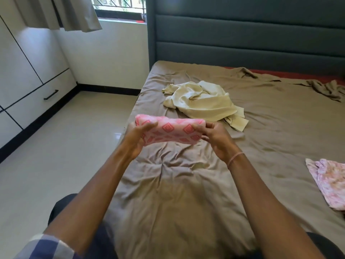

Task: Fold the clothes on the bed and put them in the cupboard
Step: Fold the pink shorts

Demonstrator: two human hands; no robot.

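Across most of the room stretches a bed (186,202) under a rumpled brown sheet, with a person at its near edge. Along the left wall stands the cupboard (24,68) — pale flat doors, all closed. A drawer (37,107) low down is closed too, so nothing inside either can be seen.

On the sheet towards the headboard lies a cream garment (201,101), loose and unfolded. At the far right edge lies a pink floral garment (328,182), spread flat and partly out of view.

Held up in the air above the near middle of the bed, well clear of the sheet, is a pink patterned cloth (171,130) folded into a thick, compact bundle. It may be a small towel or a garment; the folds hide which. The left hand (137,136) grips its left end, thumb over the top and fingers beneath. The right hand (217,136), a thin bracelet (235,157) at its wrist, pinches the right end.

The bundle looks light, soft and limp — nothing fragile. Its layers would likely slide apart if it were taken by one corner. A flat palm under the middle with the thumb pressing on top, or both ends clamped as now, should keep the fold together on the way to the cupboard.
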